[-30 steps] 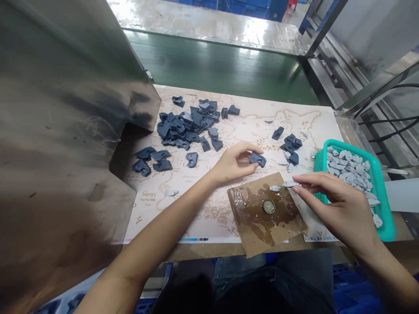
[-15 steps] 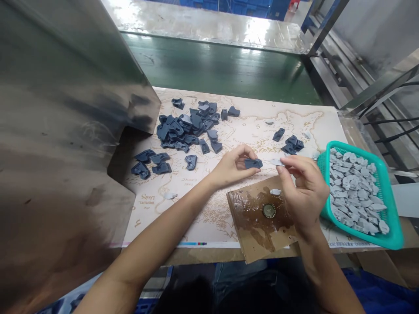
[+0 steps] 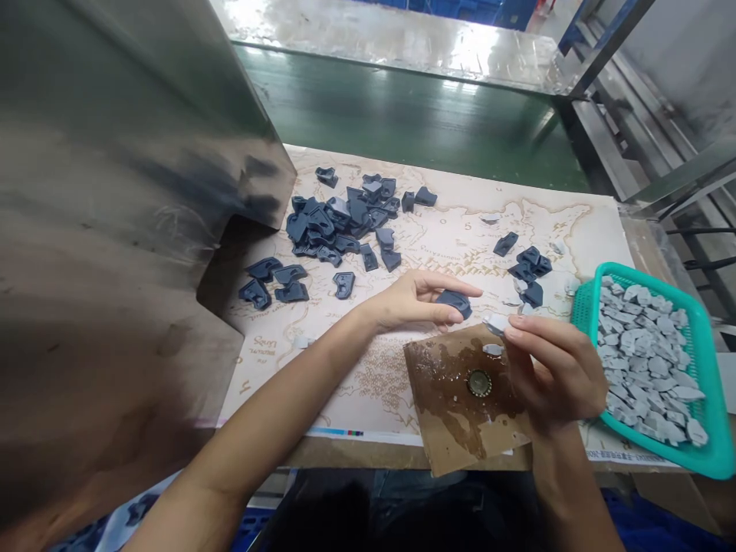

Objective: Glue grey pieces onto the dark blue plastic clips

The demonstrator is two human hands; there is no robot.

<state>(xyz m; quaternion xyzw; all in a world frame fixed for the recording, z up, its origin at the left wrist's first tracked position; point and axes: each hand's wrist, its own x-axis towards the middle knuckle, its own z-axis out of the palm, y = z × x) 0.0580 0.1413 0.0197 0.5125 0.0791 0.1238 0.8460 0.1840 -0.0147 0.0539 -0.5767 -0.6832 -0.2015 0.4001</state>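
My left hand (image 3: 422, 300) is closed around a dark blue-grey plastic piece (image 3: 454, 303), thumb below and index finger stretched over it. Between thumb and fingertips my right hand (image 3: 555, 360) pinches a small light grey piece (image 3: 495, 323). The two held pieces are close but apart. Below them lies a wet brown cardboard sheet (image 3: 465, 429) bearing a small round cap-like dish (image 3: 479, 383) and another light grey piece (image 3: 492, 349). Several dark pieces (image 3: 532, 294) lie just beyond my right hand.
A heap of dark pieces (image 3: 327, 224) covers the left part of the map-printed sheet (image 3: 368, 383). At the right stands a teal basket (image 3: 716, 429) full of light grey pieces (image 3: 644, 345). A metal panel (image 3: 115, 230) rises at the left; a green belt (image 3: 402, 107) runs behind.
My right hand has come down and slightly right with the light grey piece. The dark piece in my left hand has turned and dropped a little. The whole view has shifted slightly.
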